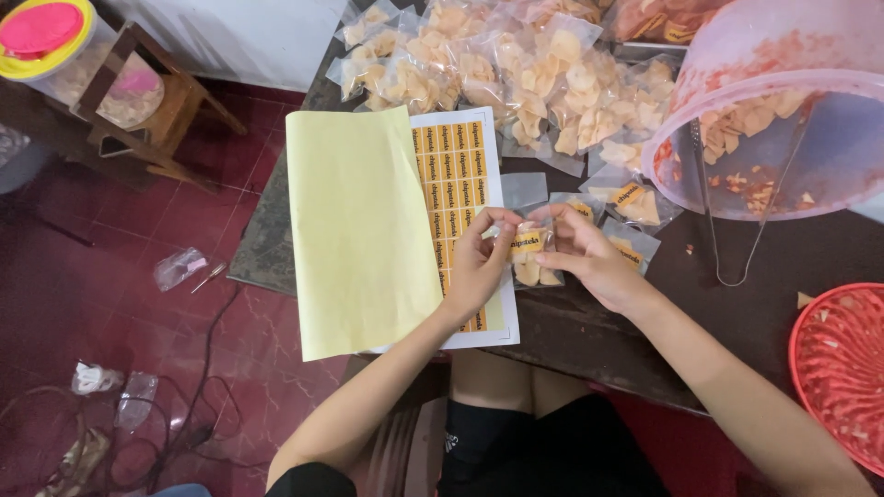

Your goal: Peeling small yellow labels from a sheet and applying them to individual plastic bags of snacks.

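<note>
A small clear bag of chips (532, 262) is held just above the near edge of the dark table (737, 294), between the two hands. The left hand (477, 262) is curled, its thumb and forefinger pinched on the bag's upper left corner beside the yellow label (527, 242) that lies across the bag's front; the right hand (589, 258) is closed on the bag's right side, with the fingertips pressed to the label's edge. Whether the label is fully stuck down cannot be told. A crooked or creased label is judged the nearest risk, since the film is slack and is gripped only at its edges. If too much pressure is put on it, the chips inside could be cracked. Just to the left, the sticker sheet (460, 166) lies with its pale yellow backing (359, 230) folded over and hanging past the near edge of the table; it could be dragged off by a forearm, and the loose backing could be caught on fresh adhesive. To the right and far, a large translucent pink tub (783, 110) is tilted with chips and crumbs in it, and greasy fingers would weaken the label's hold. Labelled bags (635, 202) lie just beyond the hands, and a heap of filled bags (516, 74) is piled at the far side, so finished and unfinished ones could be mixed. A red basket (843, 368) sits at the near right.
</note>
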